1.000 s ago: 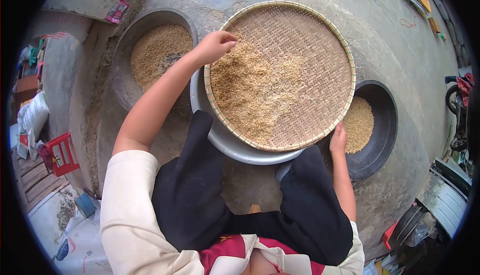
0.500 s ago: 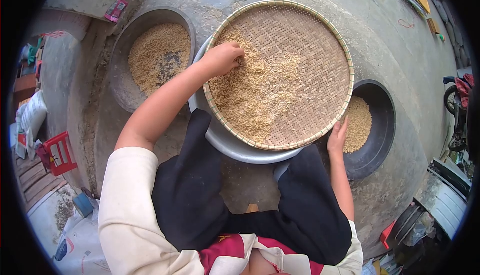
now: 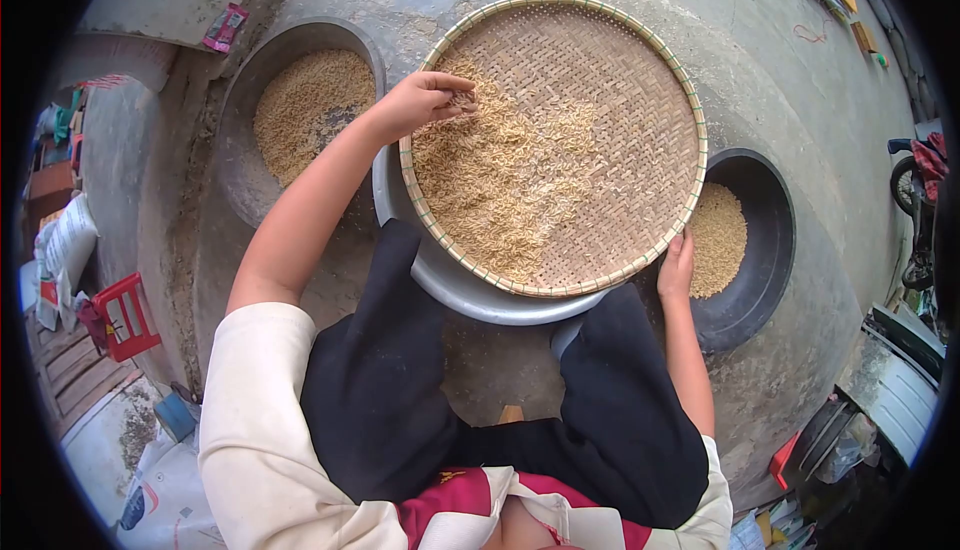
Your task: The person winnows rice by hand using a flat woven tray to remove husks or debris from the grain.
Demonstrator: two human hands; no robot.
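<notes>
A round woven bamboo winnowing tray (image 3: 625,70) rests over a large metal basin (image 3: 450,285). Unhusked grain (image 3: 500,185) is spread across the tray's left half, with thinner scatter toward the middle. Just inside the upper left rim, my left hand (image 3: 425,105) hovers over the grain with its fingers loosely apart; whether a few grains cling to them is too small to tell. My right hand (image 3: 677,268) grips the tray's lower right rim, its fingertips partly hidden beneath the edge.
A dark tub (image 3: 235,155) with grain (image 3: 310,110) stands at the left, and another black tub (image 3: 765,250) with grain (image 3: 718,240) at the right. A red plastic stool (image 3: 127,318) is at far left. A pink packet (image 3: 226,28) lies at upper left.
My left hand has lifted slightly up and left from the grain, and its closed fingers have opened. The tray has shifted a little left and up; my right hand stays on its rim.
</notes>
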